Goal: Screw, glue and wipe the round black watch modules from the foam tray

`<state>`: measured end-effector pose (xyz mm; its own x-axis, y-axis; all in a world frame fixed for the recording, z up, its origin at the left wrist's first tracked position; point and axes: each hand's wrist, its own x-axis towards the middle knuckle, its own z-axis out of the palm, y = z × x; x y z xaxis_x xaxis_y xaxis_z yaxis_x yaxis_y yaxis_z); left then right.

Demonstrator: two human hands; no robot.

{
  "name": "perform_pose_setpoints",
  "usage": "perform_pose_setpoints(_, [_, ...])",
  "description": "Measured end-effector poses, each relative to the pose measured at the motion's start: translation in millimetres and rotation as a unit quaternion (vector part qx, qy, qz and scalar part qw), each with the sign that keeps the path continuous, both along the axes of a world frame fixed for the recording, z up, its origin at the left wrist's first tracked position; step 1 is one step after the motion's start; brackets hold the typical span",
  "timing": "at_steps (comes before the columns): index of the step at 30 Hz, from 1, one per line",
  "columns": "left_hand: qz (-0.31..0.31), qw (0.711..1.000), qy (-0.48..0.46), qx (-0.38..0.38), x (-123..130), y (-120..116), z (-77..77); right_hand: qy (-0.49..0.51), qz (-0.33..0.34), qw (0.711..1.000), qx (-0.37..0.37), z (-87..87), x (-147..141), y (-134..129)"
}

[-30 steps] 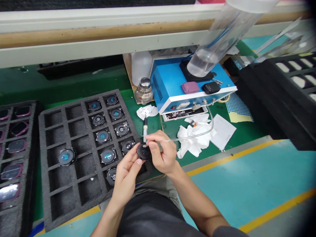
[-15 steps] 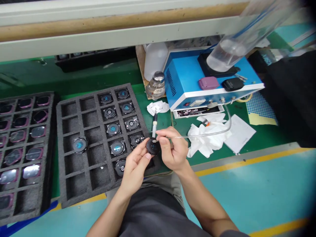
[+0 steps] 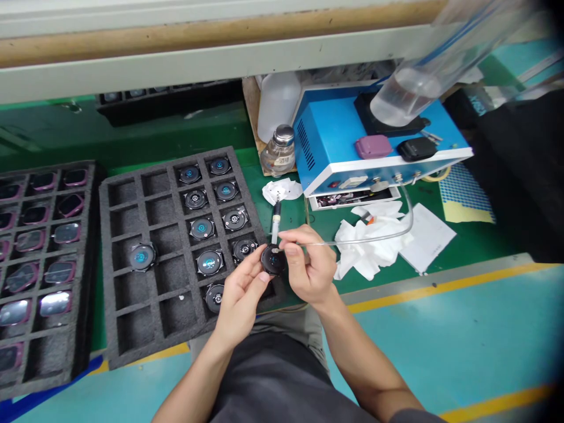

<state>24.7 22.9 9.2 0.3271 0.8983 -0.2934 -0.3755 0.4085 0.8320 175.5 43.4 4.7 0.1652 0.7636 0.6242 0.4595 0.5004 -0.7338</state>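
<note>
Head view: the left hand (image 3: 240, 299) has its fingers gripping a round black watch (image 3: 273, 265) by the edge, and the right hand (image 3: 311, 264) is pinching the clear tube (image 3: 365, 238) near its end, right over the face. Can't tell if the tip actually touches. The watch sits between both hands, just off the near right corner of a foam tray (image 3: 109, 294).

Progress-wise, I'd say this one's mid-handling. Nine round watches show in the tray's two right columns, one more lies over at the left, and the second column from the left has none. No clue which are finished, and the near right slot is mostly hidden, so what's left is anyone's guess. The pen-like tool (image 3: 276, 220) lies just beyond the watch, and the blue machine (image 3: 335, 123) is far right.

Versus half a second back, barely anything's changed: same grips, same watches in the same slots. Compared with the frame before that, the camera has shifted, so more of the purple-framed watches (image 3: 66, 233) on the left now show.
</note>
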Motion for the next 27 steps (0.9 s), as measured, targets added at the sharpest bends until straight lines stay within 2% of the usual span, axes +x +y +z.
perform_pose_setpoints(27, [0.010, 1.000, -0.007, -0.002, 3.2, 1.5, 2.4, -0.003, -0.009, 1.000, -0.012, 1.4, 0.7, -3.6])
